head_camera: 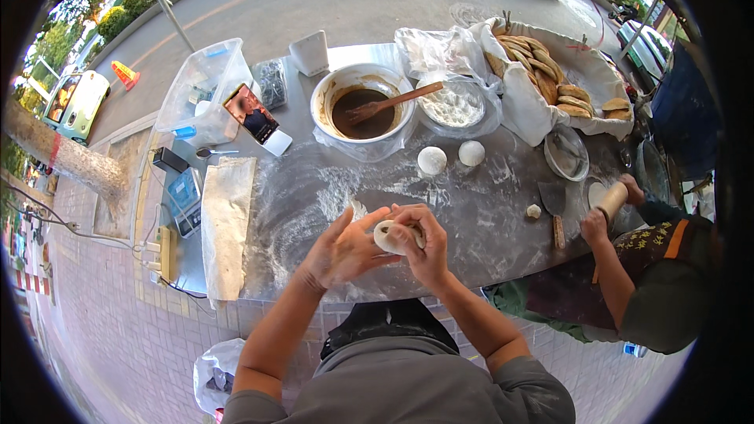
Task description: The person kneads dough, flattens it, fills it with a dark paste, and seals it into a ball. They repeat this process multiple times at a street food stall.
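My right hand (425, 242) holds a small piece of dough (390, 237) with a dark opening in its top, above the floury metal table (471, 212). My left hand (349, 250) is spread beside it, fingers apart, the fingertips close to the dough; whether they touch it I cannot tell. Beyond the hands lie two floured dough balls (432, 161), side by side. Behind them stands a white bowl (318, 112) of dark brown paste with a wooden spatula (389, 104) resting in it. To its right, a plastic-lined bowl holds white flour (452, 103).
At the right a co-worker's hands (612, 206) roll dough with a rolling pin; a scraper (552, 197) lies nearby. A cloth-lined basket (595, 70) holds flatbreads at the back right. A folded cloth (227, 229), a propped phone (252, 115), a scale (187, 212) and a plastic bin (194, 82) occupy the left.
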`<action>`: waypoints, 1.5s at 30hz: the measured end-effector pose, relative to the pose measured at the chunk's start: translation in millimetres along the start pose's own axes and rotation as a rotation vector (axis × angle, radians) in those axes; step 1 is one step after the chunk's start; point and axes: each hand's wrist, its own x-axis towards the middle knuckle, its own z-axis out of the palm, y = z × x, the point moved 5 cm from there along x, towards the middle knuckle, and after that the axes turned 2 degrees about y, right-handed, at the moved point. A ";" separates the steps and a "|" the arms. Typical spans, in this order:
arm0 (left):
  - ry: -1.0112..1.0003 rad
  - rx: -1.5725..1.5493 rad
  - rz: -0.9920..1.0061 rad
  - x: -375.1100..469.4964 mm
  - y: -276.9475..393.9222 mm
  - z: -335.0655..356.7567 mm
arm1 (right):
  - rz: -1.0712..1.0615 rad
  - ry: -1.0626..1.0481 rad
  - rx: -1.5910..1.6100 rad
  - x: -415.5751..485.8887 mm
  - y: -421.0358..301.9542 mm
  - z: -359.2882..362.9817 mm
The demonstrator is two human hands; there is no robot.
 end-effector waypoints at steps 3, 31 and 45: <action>0.264 0.451 0.180 20.3 -16.3 -19.7 | -0.052 0.083 -0.116 -1.6 -2.0 9.6; 0.365 0.074 0.382 -1.3 -31.4 0.9 | -0.186 -0.137 -0.431 -3.5 -39.4 28.7; 0.366 0.851 0.569 24.7 -62.3 40.2 | -0.135 0.022 -0.089 -25.7 -69.2 -33.9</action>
